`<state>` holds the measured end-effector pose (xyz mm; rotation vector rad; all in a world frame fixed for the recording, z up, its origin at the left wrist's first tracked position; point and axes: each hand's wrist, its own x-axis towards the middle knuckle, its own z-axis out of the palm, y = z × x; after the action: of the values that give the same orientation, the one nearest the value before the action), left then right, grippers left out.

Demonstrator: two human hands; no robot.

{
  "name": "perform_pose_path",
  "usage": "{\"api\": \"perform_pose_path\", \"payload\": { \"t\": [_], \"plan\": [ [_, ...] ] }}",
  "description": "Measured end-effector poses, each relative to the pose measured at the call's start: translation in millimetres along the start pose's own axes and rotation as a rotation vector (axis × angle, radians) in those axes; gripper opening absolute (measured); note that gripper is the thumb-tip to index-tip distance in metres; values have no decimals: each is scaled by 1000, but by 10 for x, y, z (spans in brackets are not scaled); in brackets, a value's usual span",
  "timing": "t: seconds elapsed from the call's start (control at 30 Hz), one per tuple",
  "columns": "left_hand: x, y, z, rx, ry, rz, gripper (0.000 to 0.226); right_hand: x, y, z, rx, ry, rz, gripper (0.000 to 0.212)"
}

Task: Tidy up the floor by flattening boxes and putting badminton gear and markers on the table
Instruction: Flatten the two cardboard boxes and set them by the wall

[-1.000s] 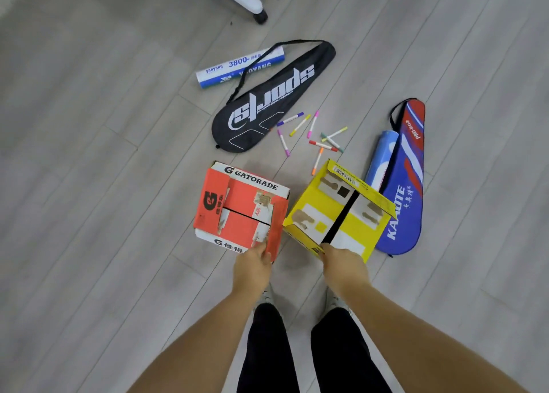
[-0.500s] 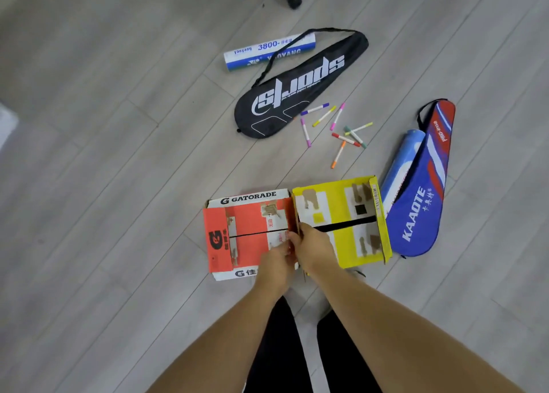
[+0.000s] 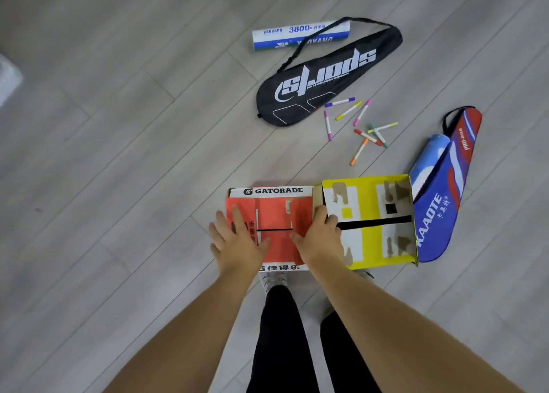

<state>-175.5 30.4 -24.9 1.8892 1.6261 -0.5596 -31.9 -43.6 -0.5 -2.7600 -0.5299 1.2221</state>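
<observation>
The fingers of the left hand are lying straight and spread out, pressing flat on top of the orange Gatorade box. This box is sitting on the grey wood floor, close to the person's feet. The right hand is curling its fingers over the right edge of that box, just where it is touching the yellow box.

Both boxes are cardboard with smooth printed sides, torn brown patches and a black strip across the top. I think they are light and stiff. The flaps and corners are looking like the best places to grab, because the folds bend there.

Farther out on the floor, a long white and blue shuttlecock tube is lying beside a soft black racket bag. Thin bright markers are lying scattered past the boxes. They are round, so they may roll. A blue tube is lying against a blue and red racket bag, right beside the yellow box.
</observation>
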Motion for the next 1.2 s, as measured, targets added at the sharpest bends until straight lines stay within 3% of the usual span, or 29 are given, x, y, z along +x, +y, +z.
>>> {"api": "perform_pose_path", "payload": {
  "t": [0.13, 0.47, 0.6, 0.77, 0.97, 1.2],
  "plan": [
    [164, -102, 117, -219, -81, -124, 113, 28, -80, 169, -99, 52, -2, 92],
    [100, -250, 186, -374, -49, -55, 73, 39, -65, 96, -36, 84, 24, 52],
    [133, -247, 69, -381, -31, -49, 56, 82, 21, -42, -77, 41, 73, 26],
    [84, -256, -104, -480, -60, -78, 56, 17, -75, -190, -130, 29, -12, 26],
    [-200, -285, -684, -525, -26, -109, 54, -340, -438, -571, -135, 35, -57, 24],
    [-572, -334, -2078, -594, 10, -92, 66, -1029, -1473, -1448, -200, 64, -189, 23]
  ]
}}
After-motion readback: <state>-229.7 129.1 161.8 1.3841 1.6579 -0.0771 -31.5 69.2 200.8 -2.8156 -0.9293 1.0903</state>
